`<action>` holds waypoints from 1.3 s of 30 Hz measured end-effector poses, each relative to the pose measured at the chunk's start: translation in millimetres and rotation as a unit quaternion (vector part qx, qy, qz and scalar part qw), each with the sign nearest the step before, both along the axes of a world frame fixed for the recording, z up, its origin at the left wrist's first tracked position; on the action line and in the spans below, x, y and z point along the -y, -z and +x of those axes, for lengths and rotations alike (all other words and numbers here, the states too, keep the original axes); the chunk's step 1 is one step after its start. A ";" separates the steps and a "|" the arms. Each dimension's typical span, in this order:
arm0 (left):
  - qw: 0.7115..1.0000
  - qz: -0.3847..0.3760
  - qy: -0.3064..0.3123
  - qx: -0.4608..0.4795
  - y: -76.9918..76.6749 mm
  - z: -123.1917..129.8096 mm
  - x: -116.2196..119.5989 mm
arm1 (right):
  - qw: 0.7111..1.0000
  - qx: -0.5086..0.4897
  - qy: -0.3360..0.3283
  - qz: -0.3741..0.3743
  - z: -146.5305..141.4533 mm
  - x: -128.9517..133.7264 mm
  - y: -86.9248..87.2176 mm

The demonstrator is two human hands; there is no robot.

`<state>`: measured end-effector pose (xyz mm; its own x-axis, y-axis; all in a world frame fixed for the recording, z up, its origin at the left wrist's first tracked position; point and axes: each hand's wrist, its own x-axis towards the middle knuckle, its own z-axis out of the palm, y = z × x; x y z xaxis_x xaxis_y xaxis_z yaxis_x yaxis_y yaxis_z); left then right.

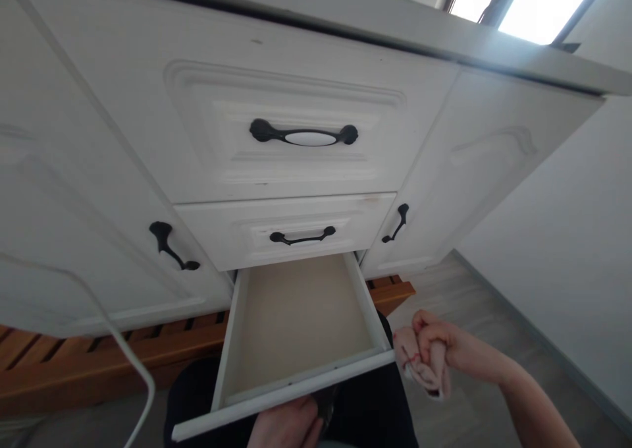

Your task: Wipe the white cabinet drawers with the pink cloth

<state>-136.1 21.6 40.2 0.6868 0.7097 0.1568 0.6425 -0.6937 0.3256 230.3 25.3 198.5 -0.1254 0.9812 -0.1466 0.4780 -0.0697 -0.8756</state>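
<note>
A crumpled pale pink cloth [412,359] is bunched in the curled fingers of the right hand [439,339], just right of the open white drawer [303,323]. The left hand [285,425] is at the drawer's front, its grip partly hidden. Directly above is a black curved handle [302,238].

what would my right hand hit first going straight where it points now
Your right hand would probably meet the open white rectangular drawer first, or perhaps the dark-clothed leg by it; depth is unclear.
</note>
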 end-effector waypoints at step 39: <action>0.962 0.017 -0.271 0.003 79.3 -43.9 -76.6 | 0.865 0.169 -0.048 0.471 -272.7 -163.2 65.9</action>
